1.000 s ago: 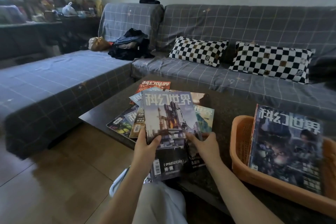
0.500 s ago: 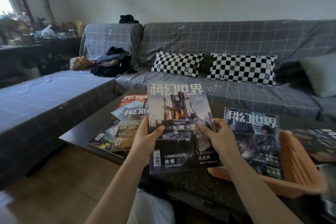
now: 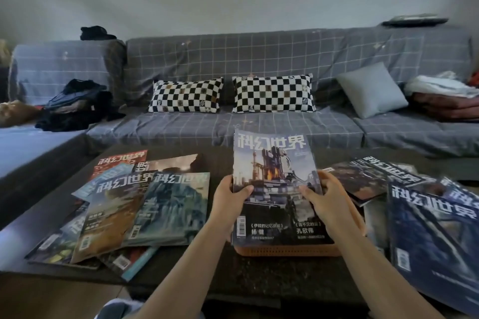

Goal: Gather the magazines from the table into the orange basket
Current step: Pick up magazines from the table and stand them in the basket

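I hold a magazine with a tower and flames on its cover, tilted up over the orange basket. My left hand grips its left edge with the thumb on the cover. My right hand grips its right edge. The magazine hides most of the basket; only the front wall shows below it. A fanned pile of several magazines lies on the dark table to the left. More magazines lie overlapped to the right of the basket.
A grey checked sofa runs behind the table, with two checkered pillows, a grey cushion, dark clothes at left and folded fabric at right. The table's front edge is close to my knee.
Both hands carried the tower magazine rightward from over the left pile to above the orange basket. The view swung right, bringing more magazines at the right into sight.
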